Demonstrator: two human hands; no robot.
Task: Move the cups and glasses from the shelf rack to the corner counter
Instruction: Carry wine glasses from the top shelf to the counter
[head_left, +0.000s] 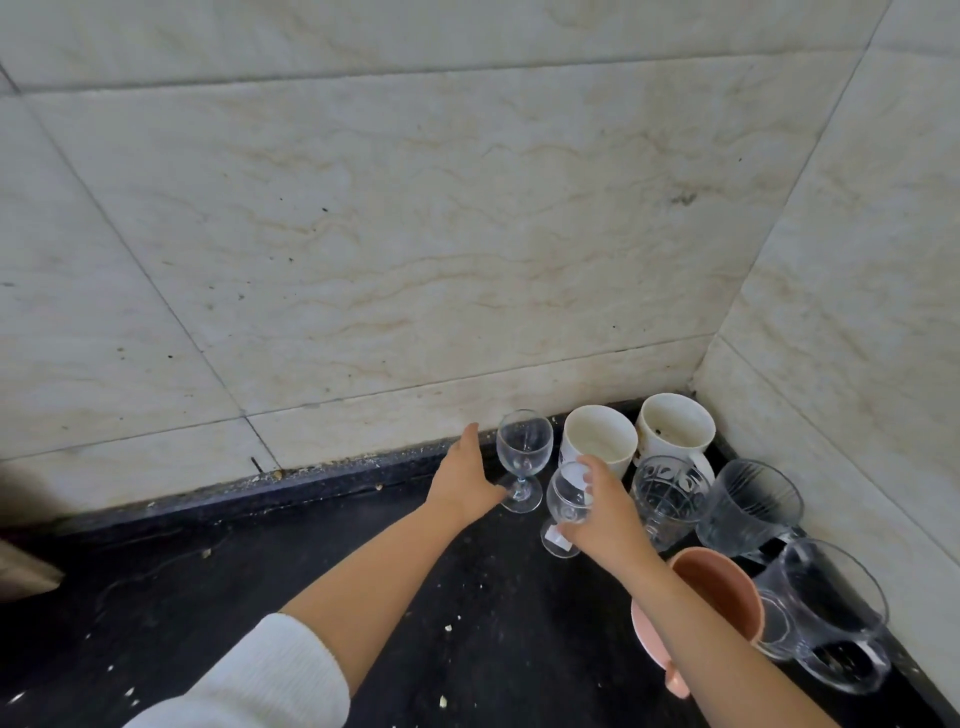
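Both hands are setting stemmed glasses down on the black table (363, 597) in the lower right of the frame, so the step in hand looks like placing, not fetching. The left hand (465, 486) is spread wide beside the left wine glass (522, 457), its thumb at the foot; whether it grips is unclear. The right hand (605, 512) wraps the bowl of the second wine glass (566, 506), whose foot is at or just above the table. Next, I judge, comes a gentle release without knocking neighbours.

Two white ceramic mugs (600, 439) stand against the veined marble wall (415, 234). Cut-patterned tumblers (667, 499), a handled glass mug (826, 613) and a matte pink cup (711, 592) crowd the corner. The table is speckled with crumbs.
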